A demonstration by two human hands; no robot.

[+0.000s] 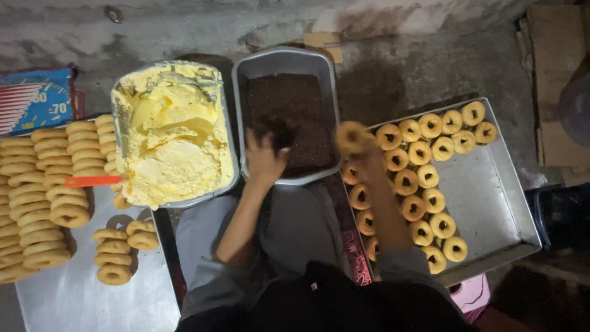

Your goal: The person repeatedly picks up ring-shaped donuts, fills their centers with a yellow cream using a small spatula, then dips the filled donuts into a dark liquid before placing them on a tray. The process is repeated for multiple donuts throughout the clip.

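Grey floor under us: our right hand [367, 154] pinches a donut [352, 136] by the sprinkle pan's [286, 58] right edge; our left hand [265, 161] reaches inside, grip unclear.

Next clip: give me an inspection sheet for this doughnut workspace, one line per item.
Surface: metal sheet at left, concrete floor beyond.
Job's things: tin of dark sprinkles; tub of yellow cream; tray with rows of filled doughnuts; plain doughnuts stacked at left.
Clutter: orange-handled spreader; blue box.
Grippers: left hand in the sprinkles; right hand holds a doughnut.
Cables: nothing seen.
Surroundings: cardboard at right.
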